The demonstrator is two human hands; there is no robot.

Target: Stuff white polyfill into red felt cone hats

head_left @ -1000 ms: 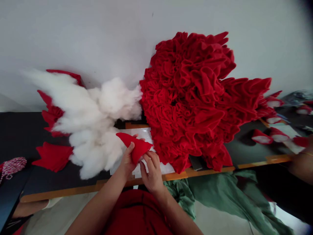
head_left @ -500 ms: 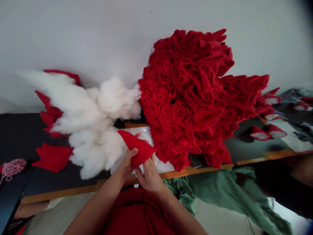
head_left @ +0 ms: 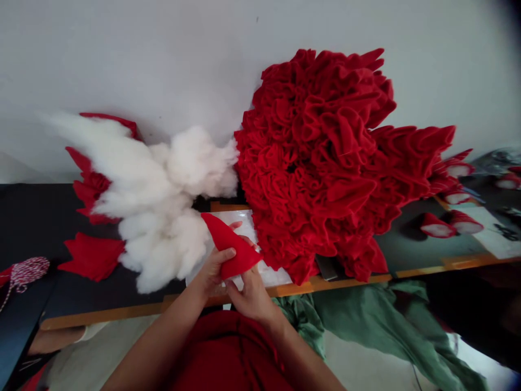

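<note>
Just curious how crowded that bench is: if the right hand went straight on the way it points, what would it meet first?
Most likely the red cloth cone: the right hand is at its wide edge, perhaps inside, though depth is unclear. Beyond it, that line seems to run toward white stuffing.

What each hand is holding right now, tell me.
Left hand: closed, holding the red cloth cone.
Right hand: partly hidden at its lower edge; grip cannot be told.

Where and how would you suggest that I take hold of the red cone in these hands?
I would pinch the red cone by its narrow tip, coming from the far left: it points that way, apart from the left hand's thumb, while the right hand is at the wide end.
</note>
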